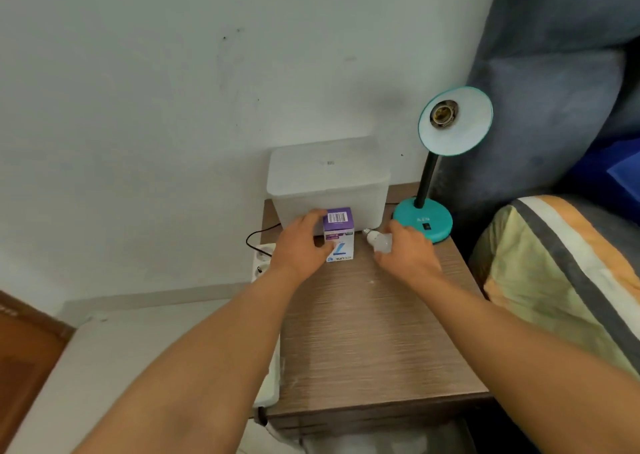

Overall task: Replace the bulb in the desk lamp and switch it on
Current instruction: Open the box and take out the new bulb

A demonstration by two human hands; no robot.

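while the left hand (300, 245) grips a square cardboard box (338, 233), the right hand (408, 249) clasps a smooth rounded bulb (378, 240).

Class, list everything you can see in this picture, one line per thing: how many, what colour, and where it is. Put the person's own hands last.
desk lamp: one, teal with a black neck, back right of the table, socket empty
bulb: one, white, lying on the table in front of the lamp
bulb box: one, purple and white, standing on the table
storage box: one, white translucent, back of the table against the wall
table: one, brown wood grain
power strip: one, white, left of the table
pillow: one, yellow, orange and grey stripes, right
left hand: one, gripping the bulb box
right hand: one, on the bulb
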